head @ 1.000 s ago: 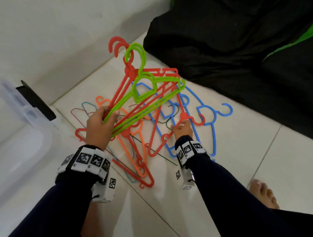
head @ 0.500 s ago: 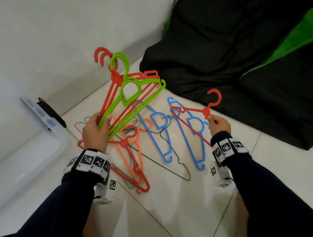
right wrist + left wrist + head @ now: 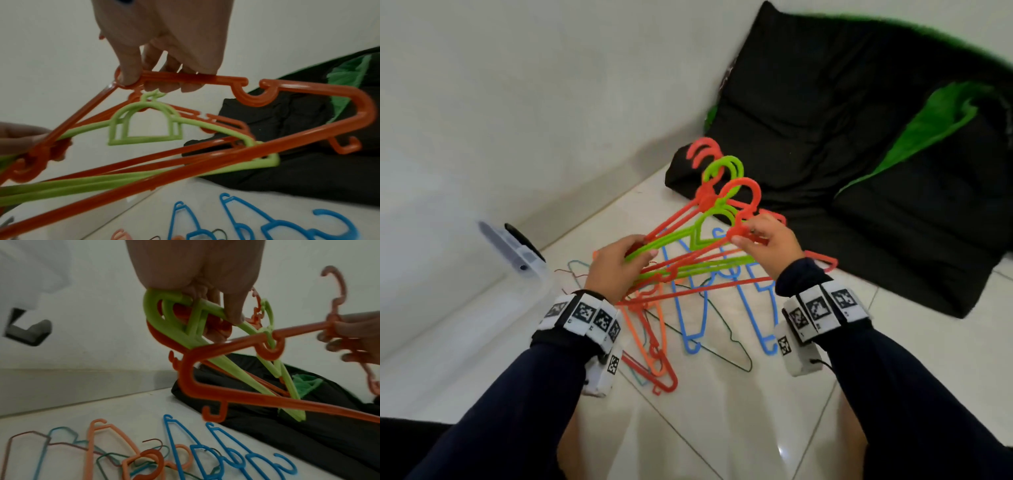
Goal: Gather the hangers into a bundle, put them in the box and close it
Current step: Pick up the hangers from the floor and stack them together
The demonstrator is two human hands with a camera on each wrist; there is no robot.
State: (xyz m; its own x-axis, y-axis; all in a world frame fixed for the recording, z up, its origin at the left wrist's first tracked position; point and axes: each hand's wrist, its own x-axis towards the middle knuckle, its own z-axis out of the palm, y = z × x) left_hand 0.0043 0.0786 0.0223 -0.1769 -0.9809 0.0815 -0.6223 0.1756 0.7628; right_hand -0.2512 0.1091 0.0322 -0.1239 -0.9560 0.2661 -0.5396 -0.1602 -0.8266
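Observation:
My left hand grips a raised bundle of red and green hangers by their left ends; in the left wrist view the fingers curl round the green hanger. My right hand pinches one more red hanger at its neck and holds it against the bundle, its hook beside the others. The thumb presses on that neck. Two blue hangers, orange ones and thin wire hangers lie on the floor below. The clear box stands at the left.
A black and green padded bedding heap lies on the floor at the right, close behind the raised hooks. A white wall runs along the back. The box carries a black latch. The tiled floor stretches toward me.
My right hand lifted a red hanger off the floor, swung it out right, then brought it left against the bundle. The left hand raised the bundle a little.

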